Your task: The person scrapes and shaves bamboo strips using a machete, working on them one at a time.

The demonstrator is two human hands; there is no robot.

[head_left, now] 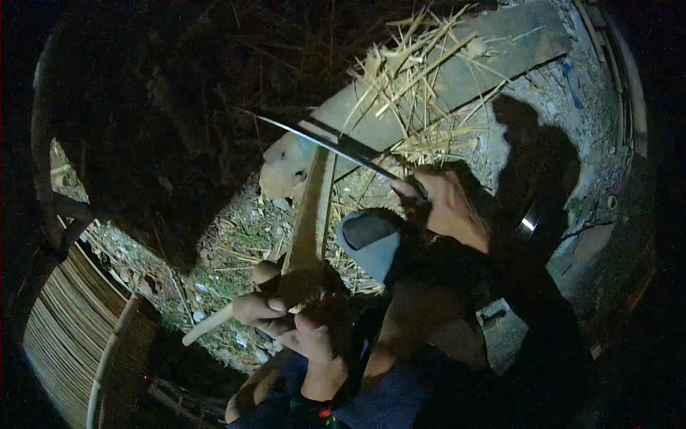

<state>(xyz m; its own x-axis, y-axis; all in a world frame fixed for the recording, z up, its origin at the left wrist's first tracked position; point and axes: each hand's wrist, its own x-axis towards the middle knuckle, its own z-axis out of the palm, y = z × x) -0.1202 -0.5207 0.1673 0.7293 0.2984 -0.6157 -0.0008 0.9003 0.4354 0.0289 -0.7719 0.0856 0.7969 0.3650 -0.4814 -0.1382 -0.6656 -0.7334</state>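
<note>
My left hand (304, 329) is closed around the near end of a split bamboo piece (312, 214), which points away from me with its far end raised. A pale rod (207, 325) sticks out leftward from beside the same fingers; whether it is held too, I cannot tell. My right hand (454, 207) grips a long knife (339, 149) by its handle, mostly hidden by the fingers. Its blade slants to the far left, crossing the bamboo's far end. From this view I cannot tell whether the blade touches it.
Beyond the knife lies a wooden board (493, 57) heaped with bamboo shavings (407, 79). My foot in a grey slipper (370, 243) stands between my hands. A bundle of thin strips (68, 314) and a pole (111, 365) lie at the near left. A shiny metal piece (529, 223) is at the right.
</note>
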